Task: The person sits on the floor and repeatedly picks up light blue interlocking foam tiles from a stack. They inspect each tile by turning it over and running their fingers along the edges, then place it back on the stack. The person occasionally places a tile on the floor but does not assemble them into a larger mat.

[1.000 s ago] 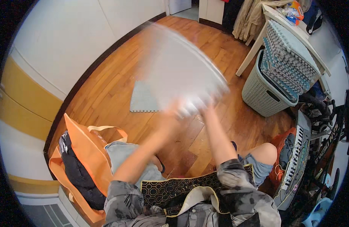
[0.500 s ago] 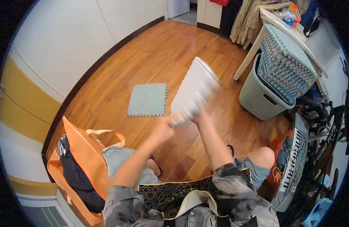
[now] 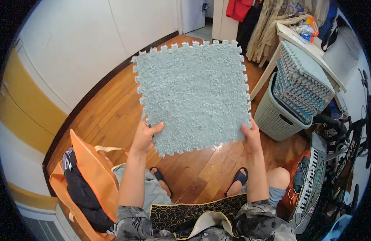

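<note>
Up in front of me is a light blue-green fuzzy foam floor tile (image 3: pixel 195 96) with jigsaw-cut edges, its plush side facing me. My left hand (image 3: pixel 147 134) grips its lower left edge, thumb on the plush face and fingers behind. At the lower right edge my right hand (image 3: pixel 251 134) is closed on it, thumb in front too. The raised tile covers the part of the floor where another tile was seen lying.
To the right, a grey-green plastic basket (image 3: pixel 274 116) holds a stack of similar tiles (image 3: pixel 302 80), beside a white table (image 3: pixel 280 32). An orange bag (image 3: pixel 91 172) with dark cloth stands at left. A keyboard instrument (image 3: pixel 310 180) lies at right. Wooden floor (image 3: pixel 197 176) spreads beneath.
The tile was tilted, blurred and showing its smooth pale side. Now its plush face is turned to me, held broad and raised, with my hands farther apart on its two sides.
</note>
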`<state>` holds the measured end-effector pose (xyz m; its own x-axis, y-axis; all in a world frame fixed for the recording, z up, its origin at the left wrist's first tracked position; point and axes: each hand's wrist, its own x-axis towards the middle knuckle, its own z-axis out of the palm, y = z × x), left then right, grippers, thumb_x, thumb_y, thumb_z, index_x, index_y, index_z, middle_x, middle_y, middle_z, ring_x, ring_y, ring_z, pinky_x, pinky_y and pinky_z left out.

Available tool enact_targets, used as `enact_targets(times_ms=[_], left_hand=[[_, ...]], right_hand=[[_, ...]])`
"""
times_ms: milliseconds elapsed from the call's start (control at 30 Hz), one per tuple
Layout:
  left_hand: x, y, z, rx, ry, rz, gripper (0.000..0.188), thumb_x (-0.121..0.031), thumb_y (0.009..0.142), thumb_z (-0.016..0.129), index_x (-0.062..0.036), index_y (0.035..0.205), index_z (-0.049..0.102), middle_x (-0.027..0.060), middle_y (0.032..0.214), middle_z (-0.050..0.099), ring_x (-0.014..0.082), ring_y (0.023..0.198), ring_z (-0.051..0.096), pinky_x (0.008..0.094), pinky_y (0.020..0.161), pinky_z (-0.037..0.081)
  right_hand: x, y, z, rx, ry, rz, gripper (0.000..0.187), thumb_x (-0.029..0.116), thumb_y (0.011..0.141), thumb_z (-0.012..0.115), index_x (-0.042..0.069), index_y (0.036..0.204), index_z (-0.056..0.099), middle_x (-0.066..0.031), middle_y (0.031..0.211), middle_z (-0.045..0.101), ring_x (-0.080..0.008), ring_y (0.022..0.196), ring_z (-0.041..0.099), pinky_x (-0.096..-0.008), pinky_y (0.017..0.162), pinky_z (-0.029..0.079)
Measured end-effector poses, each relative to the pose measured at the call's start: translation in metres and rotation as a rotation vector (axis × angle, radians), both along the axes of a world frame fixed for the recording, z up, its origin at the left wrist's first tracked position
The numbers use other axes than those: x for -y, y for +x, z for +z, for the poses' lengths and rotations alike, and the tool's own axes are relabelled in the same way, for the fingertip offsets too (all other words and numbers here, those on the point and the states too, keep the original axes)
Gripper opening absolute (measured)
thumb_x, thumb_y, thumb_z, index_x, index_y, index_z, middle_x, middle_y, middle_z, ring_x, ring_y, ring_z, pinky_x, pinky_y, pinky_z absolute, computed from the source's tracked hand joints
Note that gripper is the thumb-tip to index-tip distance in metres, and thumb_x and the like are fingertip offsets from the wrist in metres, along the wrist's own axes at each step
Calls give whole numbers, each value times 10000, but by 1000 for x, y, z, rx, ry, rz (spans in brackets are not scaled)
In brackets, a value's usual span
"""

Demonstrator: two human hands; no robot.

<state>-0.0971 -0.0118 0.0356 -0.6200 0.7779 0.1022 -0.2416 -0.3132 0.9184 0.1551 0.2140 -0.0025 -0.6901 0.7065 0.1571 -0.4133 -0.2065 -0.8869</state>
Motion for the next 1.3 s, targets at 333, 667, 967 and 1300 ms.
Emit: enact_targets(times_ms=[333,667,967,1300], left_hand=[[-27,13,9,362,245,-250,601,-233,830,594,8,1300,309,176,1203,469,286,1043,518,403,892,428],[-39,19,-8,200,-231,-220,412,-146,860,537,48,1200,407,226,1068,545,300,911,593,395,773,516],[-40,9,-31,171,-362,-214,387,-117,841,542,51,1173,433,212,1038,564,277,875,608,379,736,528],[-31,27,-21,-215,-511,-182,284,-106,870,474,29,1116,509,186,987,613,239,859,628,319,713,511]], right_hand=[[-29,59,88,47,170,-432,255,119,821,572,27,1055,536,-27,980,573,-116,834,535,-267,740,451],[-203,145,179,-56,50,-988,322,114,899,350,-64,1167,340,-206,1000,491,-305,764,605,-411,580,555],[-301,116,174,284,-22,-730,388,169,949,288,-124,1201,252,-258,969,556,-303,687,624,-359,530,562],[-305,70,181,500,-105,-782,343,245,941,365,-61,1081,428,-187,855,604,-220,630,603,-311,492,513]])
